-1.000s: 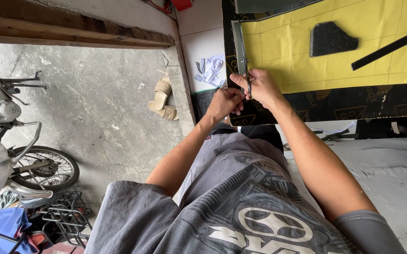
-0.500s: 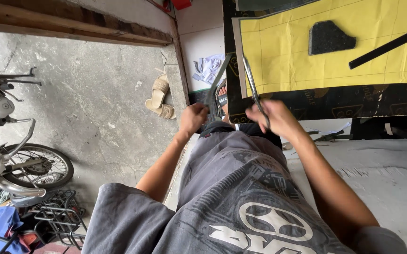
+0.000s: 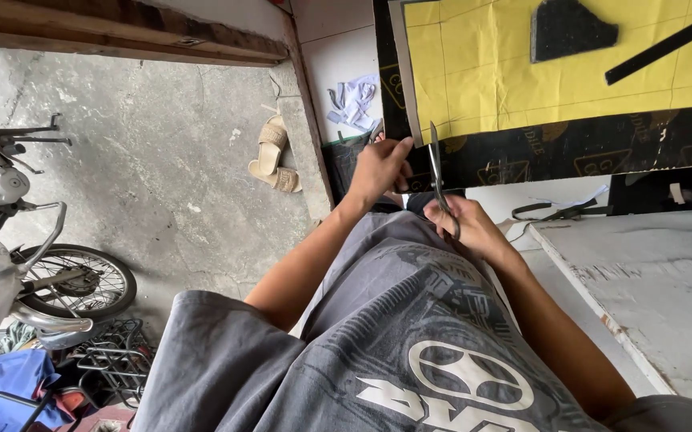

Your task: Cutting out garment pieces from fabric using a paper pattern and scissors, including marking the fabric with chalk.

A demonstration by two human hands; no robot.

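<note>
A large yellow sheet (image 3: 522,64) with a black border is being cut at its lower left corner. That corner is pinched in the left hand (image 3: 378,168); scissors (image 3: 436,172) are gripped in the right hand (image 3: 470,228), blades upright beside it. Steady feeding seems called for.

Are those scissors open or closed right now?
Cannot tell for sure: the scissors show as one thin blade line pointing up from the right hand, suggesting closed, but the view is nearly edge-on.
</note>
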